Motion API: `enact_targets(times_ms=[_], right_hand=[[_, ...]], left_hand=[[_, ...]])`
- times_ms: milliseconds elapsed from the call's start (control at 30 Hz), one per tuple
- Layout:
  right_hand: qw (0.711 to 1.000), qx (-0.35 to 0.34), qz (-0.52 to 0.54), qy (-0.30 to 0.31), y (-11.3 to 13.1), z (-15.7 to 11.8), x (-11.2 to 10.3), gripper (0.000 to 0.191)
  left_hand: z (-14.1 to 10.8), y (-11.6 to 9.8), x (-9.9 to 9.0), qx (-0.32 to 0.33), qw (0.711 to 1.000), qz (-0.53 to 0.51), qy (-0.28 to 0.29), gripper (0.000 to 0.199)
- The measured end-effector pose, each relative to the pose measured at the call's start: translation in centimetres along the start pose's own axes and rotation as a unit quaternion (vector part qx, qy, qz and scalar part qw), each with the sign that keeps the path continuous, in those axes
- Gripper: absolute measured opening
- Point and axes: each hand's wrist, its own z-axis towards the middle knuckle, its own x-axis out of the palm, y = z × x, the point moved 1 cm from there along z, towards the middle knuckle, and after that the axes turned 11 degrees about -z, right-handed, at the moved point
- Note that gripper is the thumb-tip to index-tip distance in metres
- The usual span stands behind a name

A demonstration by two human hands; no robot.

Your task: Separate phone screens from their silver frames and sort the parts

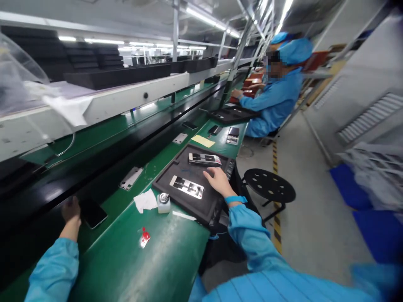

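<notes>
Your right hand (218,180) is hovering half-open, empty. Your left hand (71,210), grip unclear, is flanking a glossy black phone (93,214).

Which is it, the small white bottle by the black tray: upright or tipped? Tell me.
Upright: the white bottle stands on the green bench with its silvery top uppermost.
</notes>
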Motion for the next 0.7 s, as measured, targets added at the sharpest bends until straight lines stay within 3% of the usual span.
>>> enact_targets(times_ms=[100, 200, 267, 367, 500, 600, 700], right_hand=[[0.997, -0.025, -0.063, 0.021, -2.8, 3.9, 0.6, 0.058], [0.989, -0.066, -0.114, 0.059, -5.3, 7.9, 1.0, 0.071], [0.981, -0.097, -0.14, 0.089, -6.6, 10.7, 1.4, 0.084], [0.966, -0.143, -0.166, 0.136, -8.1, 14.5, 1.9, 0.104], [0.946, -0.181, -0.181, 0.199, -9.8, 17.8, 2.9, 0.105], [0.933, -0.191, -0.177, 0.249, -10.6, 18.9, 3.3, 0.097], [0.921, -0.194, -0.163, 0.294, -10.8, 19.6, 3.2, 0.098]], left_hand=[[2.4, -0.1, 2.5, 0.031, 0.993, 0.106, -0.051, 0.049], [6.4, 1.3, 8.3, 0.032, 0.981, 0.181, -0.058, 0.049], [9.5, 3.2, 14.5, 0.021, 0.978, 0.204, -0.033, 0.053], [13.8, 6.7, 25.9, -0.004, 0.98, 0.194, 0.047, 0.053], [16.6, 10.5, 40.0, -0.037, 0.983, 0.109, 0.145, 0.046], [16.6, 11.7, 47.0, -0.048, 0.979, 0.008, 0.196, 0.045], [16.0, 11.8, 51.7, -0.055, 0.969, -0.097, 0.221, 0.04]])
